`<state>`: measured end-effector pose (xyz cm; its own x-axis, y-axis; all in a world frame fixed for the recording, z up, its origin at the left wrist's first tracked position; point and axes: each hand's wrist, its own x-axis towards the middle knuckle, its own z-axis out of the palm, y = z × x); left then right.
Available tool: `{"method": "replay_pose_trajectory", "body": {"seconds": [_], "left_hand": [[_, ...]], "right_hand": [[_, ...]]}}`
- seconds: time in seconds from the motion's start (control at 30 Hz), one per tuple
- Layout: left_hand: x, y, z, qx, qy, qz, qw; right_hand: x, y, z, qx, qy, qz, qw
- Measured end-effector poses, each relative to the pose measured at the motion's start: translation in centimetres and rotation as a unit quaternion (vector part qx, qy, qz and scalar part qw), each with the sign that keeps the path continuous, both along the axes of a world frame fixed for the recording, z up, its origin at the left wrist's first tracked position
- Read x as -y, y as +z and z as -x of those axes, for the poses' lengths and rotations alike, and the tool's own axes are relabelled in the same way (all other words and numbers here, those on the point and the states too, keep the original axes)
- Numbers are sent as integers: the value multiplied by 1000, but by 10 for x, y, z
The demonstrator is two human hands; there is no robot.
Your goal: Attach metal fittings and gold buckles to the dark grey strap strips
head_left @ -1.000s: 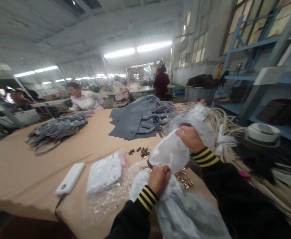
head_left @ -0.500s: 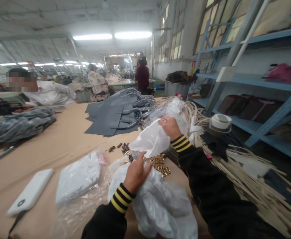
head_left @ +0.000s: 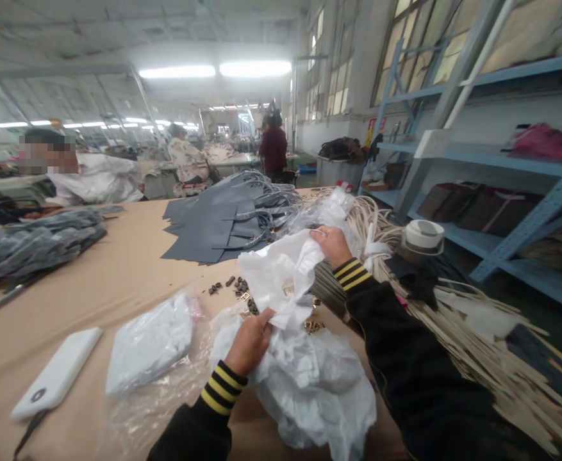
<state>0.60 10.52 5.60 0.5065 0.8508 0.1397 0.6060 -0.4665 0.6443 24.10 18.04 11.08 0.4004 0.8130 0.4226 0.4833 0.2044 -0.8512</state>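
Observation:
A thin white sheet [head_left: 281, 266], like tissue paper or soft plastic, is stretched between my two hands above the table. My right hand [head_left: 332, 244] pinches its upper right corner. At its lower edge, my left hand [head_left: 252, 342] grips it between thumb and fingers. Below my hands lies a crumpled white heap [head_left: 319, 390] of similar material. Gold metal buckles [head_left: 313, 327] show beneath the sheet, partly hidden by it. Small dark metal fittings [head_left: 240, 288] lie just left of the sheet.
A clear bag with folded white material [head_left: 150, 346] and a white power bank [head_left: 57, 373] lie to the left. Grey leather pieces [head_left: 204, 224] with straps are stacked ahead. Beige cords [head_left: 374, 221] and a white round container [head_left: 423, 237] are at right. A person in white [head_left: 95, 179] sits across the table.
My left hand has moved down and left and closed on the sheet's lower edge. The sheet is now spread wider and covers more of the gold buckles.

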Motion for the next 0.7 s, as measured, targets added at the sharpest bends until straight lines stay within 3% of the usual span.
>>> {"method": "replay_pose_trajectory", "body": {"seconds": [0.2, 0.4, 0.53, 0.7], "left_hand": [[-8, 6, 21, -56, 26, 1, 998], [-17, 5, 30, -41, 104, -19, 994], [-11, 3, 28, -7, 115, -13, 993], [1, 15, 21, 21, 107, -17, 994]], "right_hand": [[-11, -9, -19, -45, 5, 10, 999], [6, 16, -18, -13, 30, 2, 999], [20, 34, 2, 119, 31, -28, 992], [17, 37, 32, 338, -1, -24, 941]]}}
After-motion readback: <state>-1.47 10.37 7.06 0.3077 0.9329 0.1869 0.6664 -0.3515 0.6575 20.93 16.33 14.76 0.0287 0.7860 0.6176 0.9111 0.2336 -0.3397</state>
